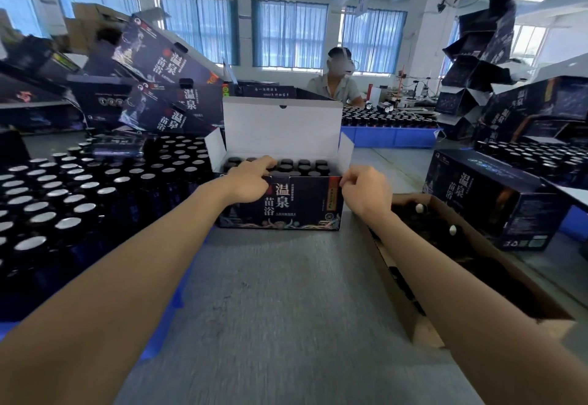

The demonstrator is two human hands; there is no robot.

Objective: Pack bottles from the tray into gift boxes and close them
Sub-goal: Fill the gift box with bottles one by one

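A dark gift box (280,204) stands in the middle of the grey table, its white lid (281,128) raised upright and both side flaps out. Dark-capped bottles (302,166) fill it in rows. My left hand (251,178) rests on the box's front left top edge, fingers reaching over the bottles. My right hand (366,188) grips the front right corner of the box with curled fingers. To the left, a blue tray (165,315) holds many dark bottles with silver caps (66,223).
A brown cardboard carton (461,264) with dark items lies at the right. Closed gift boxes (496,204) sit further right, and more are stacked behind at the left (159,64) and right. A person sits across the table behind another blue tray (388,137) of bottles.
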